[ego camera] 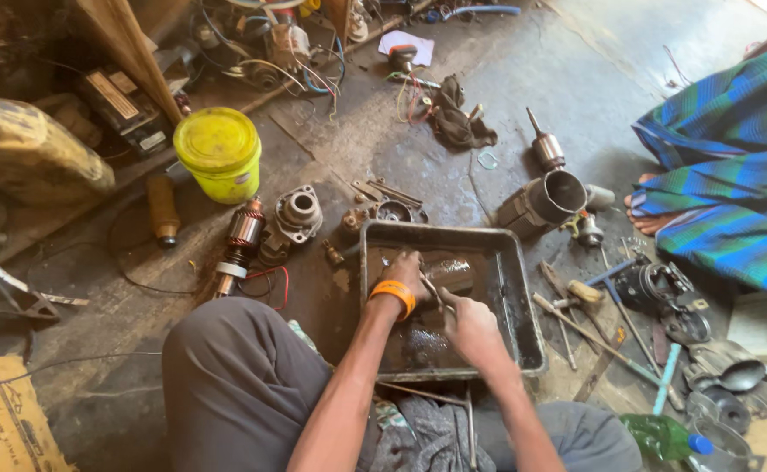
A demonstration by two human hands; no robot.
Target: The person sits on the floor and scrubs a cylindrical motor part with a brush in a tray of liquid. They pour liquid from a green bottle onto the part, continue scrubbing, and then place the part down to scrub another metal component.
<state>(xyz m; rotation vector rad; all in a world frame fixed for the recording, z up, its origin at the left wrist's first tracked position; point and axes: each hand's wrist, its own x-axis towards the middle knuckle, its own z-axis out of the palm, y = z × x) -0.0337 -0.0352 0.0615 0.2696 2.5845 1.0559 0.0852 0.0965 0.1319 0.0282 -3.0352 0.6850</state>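
Observation:
A dark metal tray (516, 288) holding oily liquid sits on the floor in front of me. My left hand (405, 274), with an orange band on the wrist, grips a dark cylindrical metal part (450, 272) inside the tray. My right hand (466, 323) holds a thin tool (432, 289) against that part. Both hands are wet and greasy over the liquid.
A yellow lidded bucket (218, 151) stands at the back left. A motor armature (242, 234) and a housing (294, 215) lie left of the tray. A metal cylinder (545, 200) and several hand tools (606, 319) lie to the right. A person in blue-green cloth (733, 175) sits at the far right.

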